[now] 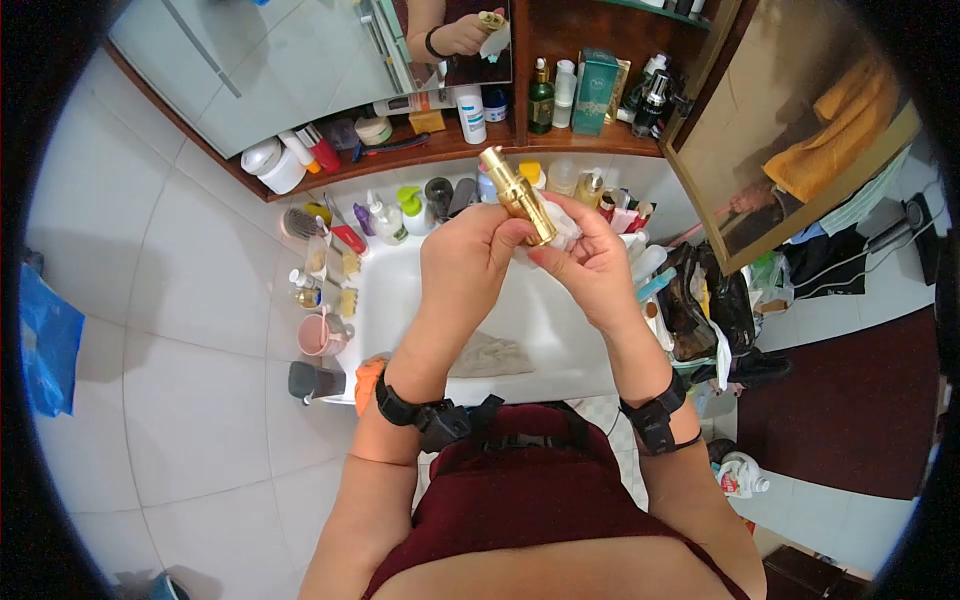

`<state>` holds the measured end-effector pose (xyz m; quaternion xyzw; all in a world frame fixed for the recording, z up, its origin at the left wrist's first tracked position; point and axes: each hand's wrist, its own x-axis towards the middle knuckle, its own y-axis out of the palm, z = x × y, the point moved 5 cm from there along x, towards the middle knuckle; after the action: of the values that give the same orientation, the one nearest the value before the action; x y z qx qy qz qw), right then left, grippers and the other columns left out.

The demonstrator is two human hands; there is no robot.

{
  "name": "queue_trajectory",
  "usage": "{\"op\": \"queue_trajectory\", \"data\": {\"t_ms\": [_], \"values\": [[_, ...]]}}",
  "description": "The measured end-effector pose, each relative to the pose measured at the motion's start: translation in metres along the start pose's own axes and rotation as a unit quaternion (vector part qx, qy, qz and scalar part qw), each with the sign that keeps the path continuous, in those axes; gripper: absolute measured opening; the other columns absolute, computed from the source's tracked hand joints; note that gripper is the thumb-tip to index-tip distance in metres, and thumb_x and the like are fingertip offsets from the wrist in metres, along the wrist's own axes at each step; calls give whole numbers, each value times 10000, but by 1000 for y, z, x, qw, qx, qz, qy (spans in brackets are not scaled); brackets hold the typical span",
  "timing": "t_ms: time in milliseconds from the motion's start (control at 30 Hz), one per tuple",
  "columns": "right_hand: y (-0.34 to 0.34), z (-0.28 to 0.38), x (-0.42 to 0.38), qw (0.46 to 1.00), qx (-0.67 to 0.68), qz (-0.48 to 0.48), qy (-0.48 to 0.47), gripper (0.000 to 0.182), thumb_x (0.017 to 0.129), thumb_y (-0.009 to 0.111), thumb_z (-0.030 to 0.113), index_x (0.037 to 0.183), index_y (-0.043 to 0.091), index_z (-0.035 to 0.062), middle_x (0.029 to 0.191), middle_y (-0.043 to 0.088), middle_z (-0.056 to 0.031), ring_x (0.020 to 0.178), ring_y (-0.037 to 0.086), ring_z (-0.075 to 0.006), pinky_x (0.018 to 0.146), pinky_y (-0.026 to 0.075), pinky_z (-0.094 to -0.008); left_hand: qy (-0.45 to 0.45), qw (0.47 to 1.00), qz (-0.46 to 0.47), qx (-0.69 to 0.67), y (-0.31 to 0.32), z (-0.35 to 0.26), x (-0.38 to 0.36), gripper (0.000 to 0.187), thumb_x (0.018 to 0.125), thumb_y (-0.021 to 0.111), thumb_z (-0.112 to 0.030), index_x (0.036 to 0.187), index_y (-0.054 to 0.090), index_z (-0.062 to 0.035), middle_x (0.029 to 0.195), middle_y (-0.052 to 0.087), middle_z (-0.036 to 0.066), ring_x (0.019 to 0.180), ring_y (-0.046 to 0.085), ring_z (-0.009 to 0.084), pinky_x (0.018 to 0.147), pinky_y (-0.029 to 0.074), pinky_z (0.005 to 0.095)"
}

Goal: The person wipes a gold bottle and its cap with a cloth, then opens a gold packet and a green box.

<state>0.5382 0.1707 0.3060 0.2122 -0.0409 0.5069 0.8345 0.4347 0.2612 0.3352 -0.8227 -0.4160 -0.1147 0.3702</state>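
Observation:
A shiny gold bottle [518, 197] is held tilted above the white sink [400, 290]. My left hand [465, 255] closes round its lower left side, with the thumb on the gold surface. My right hand [588, 258] pinches a crumpled white wipe [562, 226] against the bottle's right side. A greyish cloth [490, 356] lies in the basin below. Part of a hand with the bottle also shows in the mirror [300, 50].
Bottles and jars stand behind the sink and on the wooden shelf [425, 150]. A pink cup [320, 335] is at the left rim. On the right are an open cabinet door [700, 205] and black bags [730, 300].

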Motion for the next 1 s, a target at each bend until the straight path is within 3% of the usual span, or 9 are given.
{"op": "queue_trajectory", "data": {"t_ms": [200, 300, 400, 500, 600, 700, 833, 933, 1000], "values": [[-4, -7, -2, 991, 92, -55, 85, 388, 818, 610, 4, 1191, 501, -2, 1001, 616, -61, 842, 583, -75, 726, 467, -203, -111, 930, -24, -349, 1, 30, 17, 270, 885, 566, -304, 931, 631, -46, 723, 567, -14, 592, 480, 64, 522, 384, 208], [1, -7, -6, 977, 176, -42, 113, 339, 822, 615, 23, 1145, 517, -14, 983, 621, -67, 832, 593, -96, 746, 470, -220, -135, 878, 117, -445, 5, 25, 19, 352, 901, 519, -364, 1024, 590, -41, 848, 578, -16, 604, 420, 32, 531, 353, 164], [3, -4, -6, 970, 209, -56, 107, 320, 813, 636, 40, 1109, 526, -12, 974, 624, -69, 833, 592, -107, 746, 474, -234, -148, 848, 115, -496, 11, 26, 17, 361, 899, 520, -369, 1051, 589, -49, 845, 576, -29, 595, 409, 26, 525, 335, 155], [-12, -13, -7, 993, 84, -57, 57, 272, 813, 653, 75, 1056, 551, 8, 984, 621, -67, 841, 592, -111, 742, 471, -234, -155, 846, 96, -501, 13, 33, 18, 338, 902, 526, -350, 1043, 593, -50, 823, 573, -35, 587, 407, 25, 525, 333, 155], [-29, 2, -7, 975, -135, -170, -42, 271, 779, 682, 75, 1031, 588, 41, 1041, 604, -95, 919, 587, -165, 782, 466, -275, -173, 866, 74, -463, 13, 44, 20, 291, 900, 543, -315, 1012, 596, -52, 794, 572, -39, 579, 406, 24, 521, 334, 157], [0, 48, -12, 840, -436, -126, -297, 287, 735, 700, 63, 1010, 619, 61, 1113, 571, -137, 1000, 564, -252, 845, 450, -334, -164, 894, 42, -416, 12, 47, 23, 254, 875, 592, -295, 946, 610, -52, 746, 560, -43, 578, 419, 19, 516, 332, 158], [40, 31, -8, 748, -580, -13, -322, 291, 744, 680, 80, 1027, 621, 56, 1160, 543, -164, 1017, 545, -321, 874, 436, -338, -160, 878, 5, -451, 19, 30, 23, 237, 861, 619, -279, 895, 608, -45, 726, 556, -37, 611, 461, 23, 541, 359, 159], [23, 12, 0, 853, -449, -40, -264, 184, 799, 635, 93, 977, 626, 48, 1106, 563, -133, 955, 576, -247, 819, 455, -292, -147, 894, 22, -422, 17, 29, 18, 232, 864, 614, -266, 897, 602, -37, 750, 574, -26, 657, 495, 30, 585, 389, 161], [7, 2, 8, 936, -313, -11, -160, 165, 837, 603, 105, 992, 605, 48, 1055, 574, -90, 911, 579, -186, 780, 462, -265, -131, 904, 38, -404, 14, 37, 17, 225, 869, 607, -256, 911, 602, -35, 774, 584, -18, 683, 505, 35, 598, 396, 167]]}}
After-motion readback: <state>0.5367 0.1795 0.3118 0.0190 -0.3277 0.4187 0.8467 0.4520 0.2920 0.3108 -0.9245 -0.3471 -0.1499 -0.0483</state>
